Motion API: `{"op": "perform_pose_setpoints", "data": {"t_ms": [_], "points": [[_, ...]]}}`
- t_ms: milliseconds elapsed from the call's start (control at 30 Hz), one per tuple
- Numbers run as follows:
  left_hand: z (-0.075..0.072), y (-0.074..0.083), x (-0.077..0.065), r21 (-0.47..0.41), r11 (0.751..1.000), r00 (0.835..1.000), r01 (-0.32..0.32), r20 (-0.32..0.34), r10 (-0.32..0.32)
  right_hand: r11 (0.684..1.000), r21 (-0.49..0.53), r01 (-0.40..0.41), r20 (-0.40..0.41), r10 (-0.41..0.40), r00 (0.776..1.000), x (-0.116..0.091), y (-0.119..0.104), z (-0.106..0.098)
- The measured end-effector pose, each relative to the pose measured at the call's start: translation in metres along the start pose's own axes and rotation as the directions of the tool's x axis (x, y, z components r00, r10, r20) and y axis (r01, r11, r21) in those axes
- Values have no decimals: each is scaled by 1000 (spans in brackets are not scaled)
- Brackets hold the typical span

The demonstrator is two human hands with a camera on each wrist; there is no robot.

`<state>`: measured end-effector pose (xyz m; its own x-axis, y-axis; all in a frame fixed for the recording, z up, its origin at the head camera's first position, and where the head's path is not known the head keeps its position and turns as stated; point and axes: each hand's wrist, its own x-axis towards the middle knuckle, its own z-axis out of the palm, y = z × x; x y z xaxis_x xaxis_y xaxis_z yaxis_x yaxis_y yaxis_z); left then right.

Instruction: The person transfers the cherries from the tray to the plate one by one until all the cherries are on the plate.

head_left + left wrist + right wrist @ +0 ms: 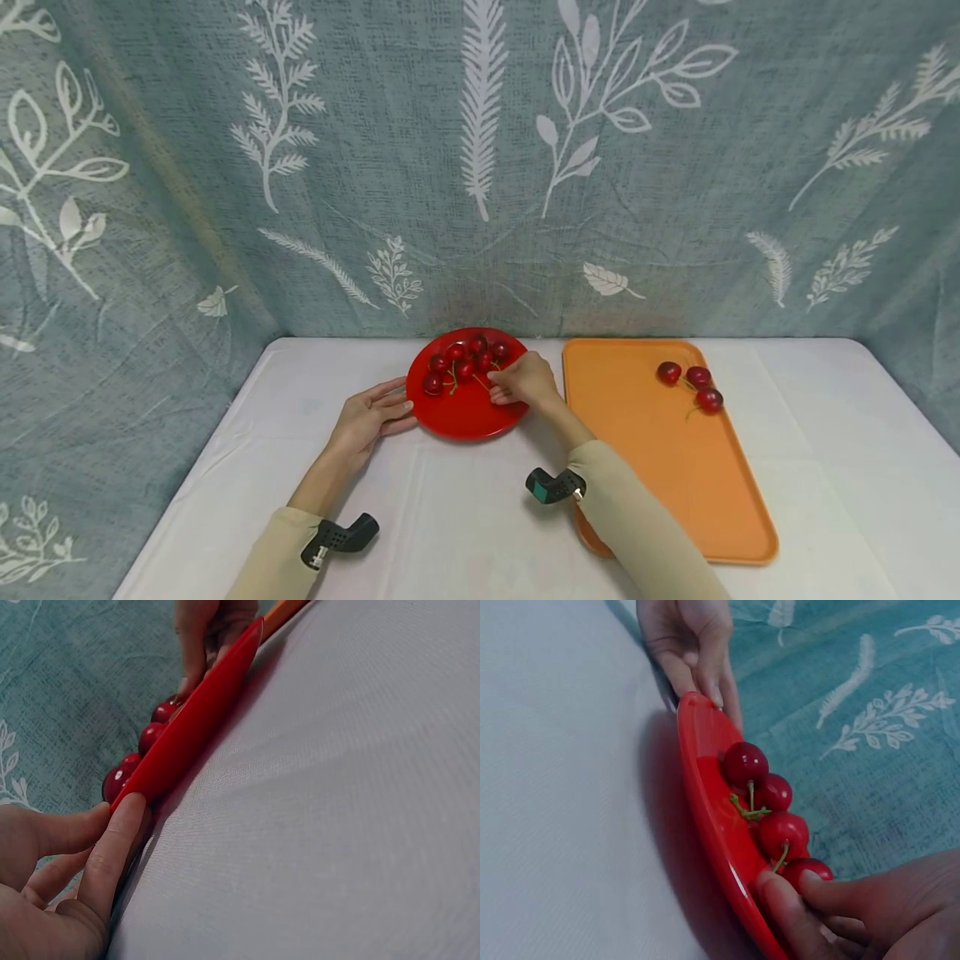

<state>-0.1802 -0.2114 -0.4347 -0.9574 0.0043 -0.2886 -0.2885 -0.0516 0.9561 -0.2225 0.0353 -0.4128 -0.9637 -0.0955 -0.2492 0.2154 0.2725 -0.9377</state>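
A round red plate (pixel 459 421) with several dark red, green-stemmed cherries (pixel 466 368) stands at the table's back. At its left rim, my left hand (pixel 367 418) grips the edge, thumb above and fingers beneath, as the left wrist view shows. My right hand (pixel 525 382) reaches over the plate's right side. Its thumb and forefinger pinch at a cherry (pixel 808 868) near the stem; the fingers partly hide the exact hold. In the right wrist view, more cherries (pixel 745 764) lie along the plate beyond the fingertips.
To the right lies an orange tray (pixel 660 467), partly under my right forearm. Three cherries (pixel 698 377) rest near its upper right edge. A white cloth (pixel 465 517) covers the table, and a leaf-patterned teal curtain (pixel 420 167) hangs behind.
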Motion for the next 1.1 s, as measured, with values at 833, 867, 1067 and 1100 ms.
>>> {"op": "perform_pose_setpoints", "data": {"t_ms": [833, 867, 1067, 1100], "points": [[0, -1, -1, -5, 1000, 1000, 0, 14, 0, 997, -51, 52, -10, -52, 999, -6, -3, -20], [0, 0, -1, -4, 1000, 1000, -2, 15, 2, 997, -49, 63, -5, -63, 998, -7, -3, -23], [-1, 1, -1, -17, 1000, 1000, -1, 25, 1, 993, -46, 109, 1, -109, 994, -18, -11, -41], [-1, 1, -1, -21, 1000, 1000, 0, 24, 0, 992, -44, 119, -1, -119, 993, -20, -12, -45]]}}
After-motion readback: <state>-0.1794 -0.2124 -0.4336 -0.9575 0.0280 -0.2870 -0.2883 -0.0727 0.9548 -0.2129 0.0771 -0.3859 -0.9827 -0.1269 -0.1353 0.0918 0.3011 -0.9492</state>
